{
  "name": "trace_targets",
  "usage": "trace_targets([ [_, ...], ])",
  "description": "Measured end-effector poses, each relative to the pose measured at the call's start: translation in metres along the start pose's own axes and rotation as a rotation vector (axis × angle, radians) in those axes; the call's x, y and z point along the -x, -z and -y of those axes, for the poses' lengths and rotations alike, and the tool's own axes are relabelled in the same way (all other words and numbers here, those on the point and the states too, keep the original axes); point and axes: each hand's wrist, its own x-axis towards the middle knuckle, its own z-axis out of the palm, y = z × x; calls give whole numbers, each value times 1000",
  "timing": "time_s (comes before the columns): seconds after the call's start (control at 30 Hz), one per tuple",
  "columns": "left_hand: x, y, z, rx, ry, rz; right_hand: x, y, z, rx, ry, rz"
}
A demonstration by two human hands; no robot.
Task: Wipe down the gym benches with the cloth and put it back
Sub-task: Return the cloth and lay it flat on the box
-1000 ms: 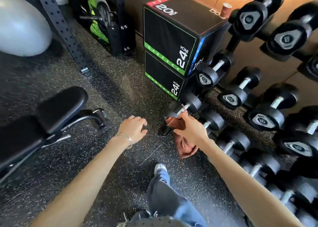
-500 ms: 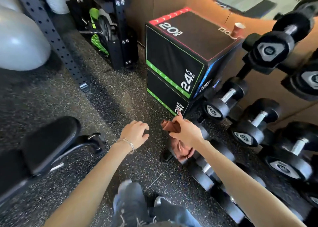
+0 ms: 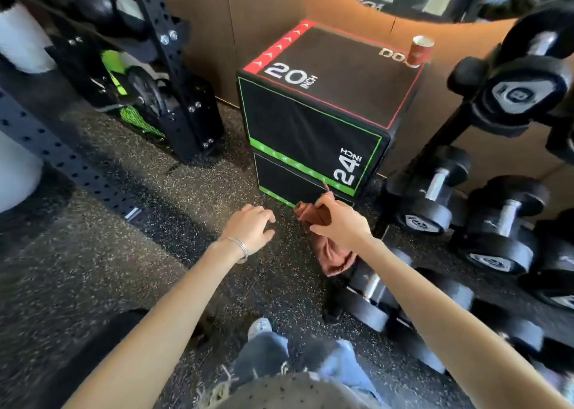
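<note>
Here we carry the brown cloth [image 3: 329,253] bunched in our closed right hand [image 3: 340,222] at center, left hand [image 3: 253,227] loosely curled and empty at nine o'clock, plyo box [image 3: 316,113] at twelve; no bench visible, so we judge the cloth's return remains.

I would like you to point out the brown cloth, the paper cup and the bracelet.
brown cloth [image 3: 334,259]: head view, on the part hanging below the right hand.
paper cup [image 3: 420,51]: head view, on its side wall.
bracelet [image 3: 240,248]: head view, on the band at the left wrist.
</note>
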Motion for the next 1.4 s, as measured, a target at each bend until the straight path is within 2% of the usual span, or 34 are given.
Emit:
trace_targets([
  [0.3, -89, 25, 48, -8, -103, 62, -74, 10, 12, -1, -108, -60],
  [0.5, -170, 36, 43, 3, -168, 72, -138, 30, -11, 18, -130, -58],
  [0.8, -320, 82, 30, 11, -173, 56, -273, 96, -57, 39, -102, -70],
  [1.0, -391, 105, 19, 11, -169, 43, -349, 142, -78, 191, -49, -82],
  [1.27, -479, 118, 34, -13, -222, 97, -436, 166, -96, 358, -11, -65],
  [1.4, -528, 124, 43, -2, -277, 97, -465, 163, -103, 461, -69, -36],
])
